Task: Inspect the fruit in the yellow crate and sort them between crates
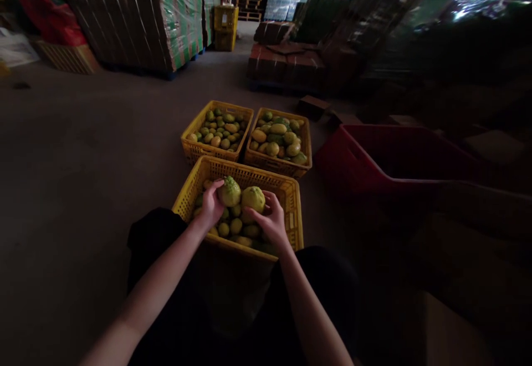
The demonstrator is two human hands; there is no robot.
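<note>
Above the near yellow crate [293,205], my left hand [211,205] is closed on a knobbly green fruit [230,192] that looks like citrus. Beside it, a rounder yellow-green fruit [254,198] is gripped in my right hand [272,219], thumb on the near side and fingers behind. The two fruits are held close together at about the same height. Several smaller green and yellow fruits [235,226] lie in the crate below, partly hidden by my hands.
Two more yellow crates, one at left [190,143] and one at right [305,158], stand just beyond, filled with similar fruit. A red bin [353,161] sits to the right. Farther back are wrapped pallet stacks [183,19] and flat brown boxes [286,64].
</note>
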